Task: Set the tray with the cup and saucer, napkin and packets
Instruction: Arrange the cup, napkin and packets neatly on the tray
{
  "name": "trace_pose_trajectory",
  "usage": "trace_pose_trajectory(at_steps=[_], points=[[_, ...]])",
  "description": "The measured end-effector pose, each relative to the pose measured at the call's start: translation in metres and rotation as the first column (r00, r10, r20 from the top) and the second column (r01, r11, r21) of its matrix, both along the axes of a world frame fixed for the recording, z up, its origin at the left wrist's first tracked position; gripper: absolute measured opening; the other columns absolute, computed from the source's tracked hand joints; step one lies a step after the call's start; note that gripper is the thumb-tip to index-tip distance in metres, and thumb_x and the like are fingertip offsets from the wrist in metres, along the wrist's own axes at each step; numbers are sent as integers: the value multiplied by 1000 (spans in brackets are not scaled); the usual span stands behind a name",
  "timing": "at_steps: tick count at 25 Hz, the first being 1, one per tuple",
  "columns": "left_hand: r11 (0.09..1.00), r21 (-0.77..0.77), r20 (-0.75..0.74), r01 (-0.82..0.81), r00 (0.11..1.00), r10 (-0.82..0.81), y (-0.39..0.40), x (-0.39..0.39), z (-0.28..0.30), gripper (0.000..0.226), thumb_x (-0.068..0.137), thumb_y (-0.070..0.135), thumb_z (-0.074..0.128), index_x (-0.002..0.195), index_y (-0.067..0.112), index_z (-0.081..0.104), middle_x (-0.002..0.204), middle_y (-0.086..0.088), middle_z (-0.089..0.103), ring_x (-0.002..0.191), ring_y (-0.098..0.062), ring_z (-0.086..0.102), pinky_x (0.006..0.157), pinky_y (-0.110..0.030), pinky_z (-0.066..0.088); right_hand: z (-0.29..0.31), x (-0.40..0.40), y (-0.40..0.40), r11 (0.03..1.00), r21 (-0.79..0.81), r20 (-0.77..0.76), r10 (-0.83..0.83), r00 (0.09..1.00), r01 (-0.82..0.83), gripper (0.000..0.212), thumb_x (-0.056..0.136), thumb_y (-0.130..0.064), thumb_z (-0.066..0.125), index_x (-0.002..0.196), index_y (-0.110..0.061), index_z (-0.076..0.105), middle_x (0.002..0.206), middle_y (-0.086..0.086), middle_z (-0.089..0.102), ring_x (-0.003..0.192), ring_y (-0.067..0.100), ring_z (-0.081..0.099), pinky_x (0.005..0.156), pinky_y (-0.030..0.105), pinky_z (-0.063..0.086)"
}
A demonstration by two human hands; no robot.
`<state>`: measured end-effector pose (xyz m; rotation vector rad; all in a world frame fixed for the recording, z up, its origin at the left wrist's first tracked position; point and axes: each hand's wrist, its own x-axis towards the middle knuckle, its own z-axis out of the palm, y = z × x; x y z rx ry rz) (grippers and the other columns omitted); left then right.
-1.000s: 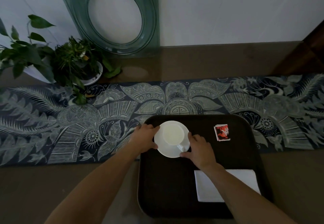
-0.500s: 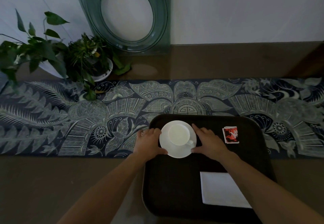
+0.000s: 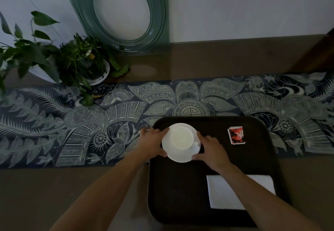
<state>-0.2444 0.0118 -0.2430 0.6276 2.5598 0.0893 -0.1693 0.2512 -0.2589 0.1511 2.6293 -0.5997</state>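
Both hands, left hand [image 3: 151, 144] and right hand [image 3: 210, 148], grip the saucer [image 3: 178, 155] with cup [image 3: 181, 138] at tray [image 3: 180, 194] 11 o'clock; packets [image 3: 236, 134] 1 o'clock, napkin [image 3: 224, 196] 5 o'clock.

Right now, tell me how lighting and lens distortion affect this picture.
Head view: dim and underexposed, so the dark tray loses detail while the white saucer and napkin stand out; soft wall glare shows on the glossy tabletop; wide-angle lens bows the patterned runner at the edges.

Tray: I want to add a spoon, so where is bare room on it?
Free: the tray's near-left floor below the saucer, and the strip between saucer and packets. Crowded: the near-right corner, under the napkin.
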Motion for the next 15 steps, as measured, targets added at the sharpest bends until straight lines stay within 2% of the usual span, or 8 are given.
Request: trace_pose_trajectory(at_steps=[4, 6, 9, 12, 15], points=[[985, 68, -17, -161, 987, 163, -1, 26, -4, 101, 66, 58, 74, 148, 31, 22, 136, 1, 51, 137, -25, 31, 112, -55, 7, 6, -24, 14, 991, -10, 42, 131, 990, -131, 101, 73, -47, 76, 152, -32, 14, 136, 3, 48, 127, 25, 39, 102, 45, 40], [975, 88, -24, -206, 978, 209, 3, 34, -6, 100, 64, 59, 75, 146, 30, 24, 140, 2, 50, 138, -25, 30, 111, -57, 6, 8, -32, 18, 990, -42, 63, 138, 988, -135, 101, 72, -43, 78, 151, -37, 14, 128, 2, 54, 126, 26, 41, 103, 48, 39], [967, 100, 3, -233, 972, 234, 4, 31, -4, 100, 62, 57, 77, 143, 29, 26, 142, 1, 49, 139, -26, 31, 112, -60, 5, 3, -28, 20, 989, -127, 59, 83, 995, -75, 103, 70, -41, 80, 150, -40, 15, 124, -1, 59, 125, 25, 45, 104, 50, 38], [967, 126, 23, -222, 975, 221, 1, 21, -1, 103, 63, 56, 78, 146, 31, 22, 135, 3, 53, 136, -25, 34, 113, -58, 7, -1, -13, 19, 976, -214, 29, -27, 999, 33, 103, 68, -42, 82, 150, -37, 21, 114, -7, 60, 115, 17, 50, 98, 42, 45], [981, 98, 37, -168, 986, 165, 1, 16, -2, 106, 67, 58, 75, 150, 32, 14, 135, 0, 48, 135, -26, 33, 113, -57, 7, -4, -4, 16, 977, -205, -11, -59, 998, 55, 98, 70, -41, 81, 150, -35, 24, 111, -7, 60, 113, 16, 49, 97, 39, 44]])
